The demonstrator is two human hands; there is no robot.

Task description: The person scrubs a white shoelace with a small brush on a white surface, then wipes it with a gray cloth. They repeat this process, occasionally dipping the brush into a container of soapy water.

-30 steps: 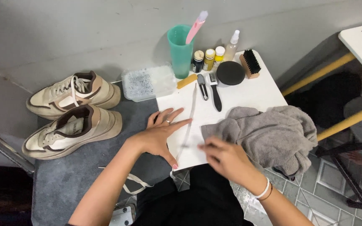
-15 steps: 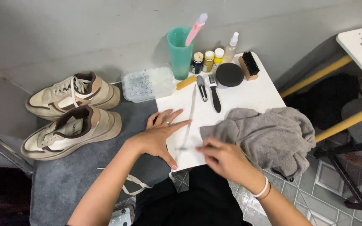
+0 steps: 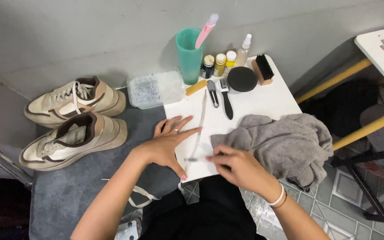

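- White table (image 3: 267,100): small, square-topped, set against a grey wall; all tools and both hands are over it.
- Grey towel (image 3: 285,142): lies crumpled on the right part of the table, hanging over its right edge.
- Two beige-and-brown sneakers (image 3: 74,120): stand side by side on the grey mat left of the table; the laces are out of the nearer one.
- Clear plastic box (image 3: 153,88): sits at the table's back left corner, beside the sneakers.
- Green cup (image 3: 190,55): stands upright at the back edge with a pink-handled brush (image 3: 205,30) leaning in it.
- Left hand (image 3: 167,144): lies flat on the table, palm down, fingers spread and extended; the index finger presses on the shoelace. It grips nothing.
- Right hand (image 3: 234,164): fingers curled, thumb and fingertips pinched on the near end of the shoelace, just beside the towel.
- Shoelace (image 3: 199,129): flat, pale grey, stretched straight on the table from the tools at the back to the right hand at the front edge.
- Black round tin (image 3: 242,79), wooden brush (image 3: 262,70), small bottles (image 3: 219,64): grouped in the back row.
- Black-handled tools (image 3: 221,95): lie just behind the shoelace's far end.
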